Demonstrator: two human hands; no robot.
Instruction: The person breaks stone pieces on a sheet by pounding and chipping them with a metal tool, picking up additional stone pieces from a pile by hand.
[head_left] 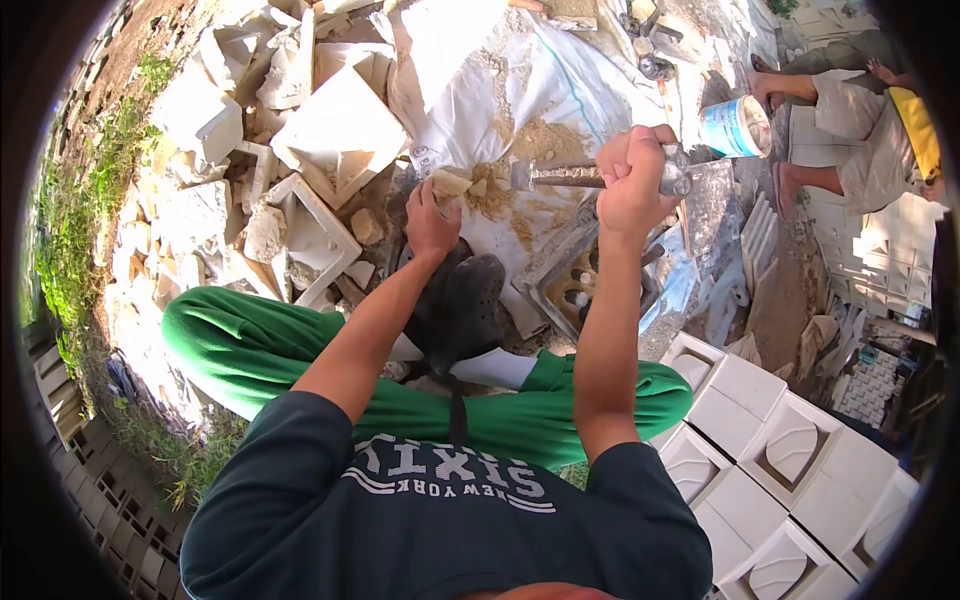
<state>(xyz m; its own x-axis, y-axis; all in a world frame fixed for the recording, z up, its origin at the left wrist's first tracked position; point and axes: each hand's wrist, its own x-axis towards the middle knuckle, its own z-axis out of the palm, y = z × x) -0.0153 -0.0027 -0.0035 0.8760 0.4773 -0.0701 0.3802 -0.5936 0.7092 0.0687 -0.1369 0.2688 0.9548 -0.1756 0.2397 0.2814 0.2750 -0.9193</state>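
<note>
My left hand (433, 222) grips a pale, broken chunk (452, 183) that looks like stone or plaster, resting on a white sack sheet (480, 110) strewn with sandy crumbs. My right hand (635, 185) is wrapped round a rusty metal tool (566, 177). Its narrow shaft points left toward the chunk, and its far end is blurred, so I cannot tell its exact kind. A thick rounded end (678, 182) shows on the other side of the fist. The tool and the chunk are apart. Smaller crumbs lie between them.
Broken white moulded blocks (345, 130) are heaped at the left. A square frame-like block (570, 285) lies below my right hand. Beyond stands a white-and-blue bucket (735, 127), near a person's bare legs (810, 180). Patterned white blocks (760, 430) are laid out at lower right.
</note>
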